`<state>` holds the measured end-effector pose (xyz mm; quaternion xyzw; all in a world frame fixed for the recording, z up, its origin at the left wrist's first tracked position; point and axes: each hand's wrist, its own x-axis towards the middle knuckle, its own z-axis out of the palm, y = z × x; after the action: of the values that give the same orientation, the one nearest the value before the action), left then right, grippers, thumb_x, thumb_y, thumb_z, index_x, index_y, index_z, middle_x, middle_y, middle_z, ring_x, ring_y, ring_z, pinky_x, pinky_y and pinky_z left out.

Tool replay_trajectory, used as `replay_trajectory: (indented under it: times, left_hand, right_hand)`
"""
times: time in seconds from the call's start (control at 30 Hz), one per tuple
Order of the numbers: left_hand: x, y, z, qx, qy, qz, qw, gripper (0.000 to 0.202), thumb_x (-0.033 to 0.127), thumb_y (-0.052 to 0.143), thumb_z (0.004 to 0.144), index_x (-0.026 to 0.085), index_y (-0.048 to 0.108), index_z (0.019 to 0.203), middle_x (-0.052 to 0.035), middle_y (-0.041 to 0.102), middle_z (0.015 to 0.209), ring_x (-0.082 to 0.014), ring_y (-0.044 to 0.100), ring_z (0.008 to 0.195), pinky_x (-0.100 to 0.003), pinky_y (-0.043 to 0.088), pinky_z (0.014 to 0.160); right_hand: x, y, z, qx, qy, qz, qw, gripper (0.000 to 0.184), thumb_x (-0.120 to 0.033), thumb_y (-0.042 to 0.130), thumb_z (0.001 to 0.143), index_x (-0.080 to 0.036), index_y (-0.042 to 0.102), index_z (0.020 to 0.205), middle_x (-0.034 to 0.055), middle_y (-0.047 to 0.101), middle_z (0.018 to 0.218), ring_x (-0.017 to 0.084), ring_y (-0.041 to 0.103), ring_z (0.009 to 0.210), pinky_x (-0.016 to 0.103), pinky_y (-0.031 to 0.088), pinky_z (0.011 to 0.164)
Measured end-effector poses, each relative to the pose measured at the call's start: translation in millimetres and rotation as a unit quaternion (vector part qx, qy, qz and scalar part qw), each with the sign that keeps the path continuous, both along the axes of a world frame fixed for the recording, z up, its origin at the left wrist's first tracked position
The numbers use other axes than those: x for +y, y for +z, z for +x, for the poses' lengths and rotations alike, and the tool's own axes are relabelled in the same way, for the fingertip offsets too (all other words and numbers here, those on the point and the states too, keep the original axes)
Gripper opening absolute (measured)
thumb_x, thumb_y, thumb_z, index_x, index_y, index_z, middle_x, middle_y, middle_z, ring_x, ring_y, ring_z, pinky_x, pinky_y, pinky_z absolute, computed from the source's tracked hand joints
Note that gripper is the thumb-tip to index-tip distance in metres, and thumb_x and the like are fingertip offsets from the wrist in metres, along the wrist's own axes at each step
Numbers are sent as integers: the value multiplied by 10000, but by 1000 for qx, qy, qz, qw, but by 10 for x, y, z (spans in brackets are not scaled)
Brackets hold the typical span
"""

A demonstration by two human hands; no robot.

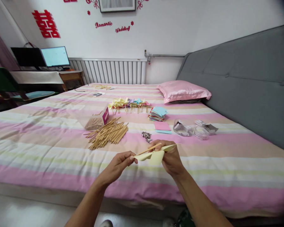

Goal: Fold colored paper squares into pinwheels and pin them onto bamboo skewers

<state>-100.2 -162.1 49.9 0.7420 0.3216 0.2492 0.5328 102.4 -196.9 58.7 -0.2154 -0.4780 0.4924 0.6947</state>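
Both hands meet over the near side of a striped bed [38, 148]. My left hand [119, 165] pinches the near end of a thin wooden stick [148, 148]. My right hand [171, 159] is closed around a folded pale-yellow paper piece [155, 156] that sits on the stick. Just beyond the hands lie a small heap of shiny metal pins [146, 136] and a pile of loose wooden sticks [109, 132].
A row of finished paper pinwheels [130, 104] lies mid-bed, with a stack of coloured paper squares [157, 113], pink sheets [162, 126], clear round containers [186, 128] and a stick box [97, 119]. A pink pillow [183, 90] and grey headboard [246, 82] are right; monitors [54, 56] far left.
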Motion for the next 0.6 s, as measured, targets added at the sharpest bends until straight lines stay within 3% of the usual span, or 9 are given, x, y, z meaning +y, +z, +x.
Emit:
replay_trajectory:
  times: [0.6]
  left_hand:
    - [-38, 61, 47, -2, 36, 61, 997, 289, 368, 454, 881, 148, 570, 734, 2, 484, 706, -123, 408, 670, -234, 316, 626]
  right_hand:
    - [-25, 14, -15, -4, 6, -18, 1000, 169, -281, 811, 611, -201, 664, 588, 29, 673, 676, 164, 630, 650, 287, 530, 571]
